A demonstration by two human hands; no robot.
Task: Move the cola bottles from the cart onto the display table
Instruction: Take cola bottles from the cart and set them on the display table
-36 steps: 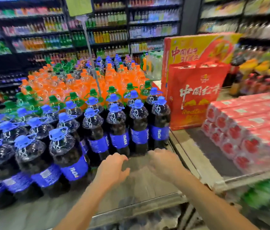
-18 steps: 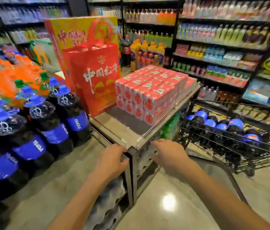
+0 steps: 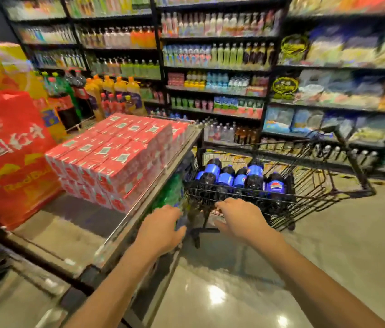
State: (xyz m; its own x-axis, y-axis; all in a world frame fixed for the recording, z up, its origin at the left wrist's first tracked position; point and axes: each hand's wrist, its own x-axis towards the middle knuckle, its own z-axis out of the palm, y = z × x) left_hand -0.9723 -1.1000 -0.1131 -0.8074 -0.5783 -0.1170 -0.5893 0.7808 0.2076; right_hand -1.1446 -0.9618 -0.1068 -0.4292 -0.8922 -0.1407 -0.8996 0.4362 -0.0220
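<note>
A black wire shopping cart stands on the glossy grey floor, just beside the corner of the grey metal-edged display surface. In the cart lie several dark plastic cola bottles with blue labels, packed together at its near end.

Half a second ago the cart sat off to the right. Now it is central, and both hands have come forward to it. The right hand is at the near rim, its fingers loosely spread and holding nothing; contact cannot be told. The left hand is likewise relaxed and empty by the surface's corner.

On the surface are stacked red cartons and a red gift bag. Black drink shelves line the walls.
</note>
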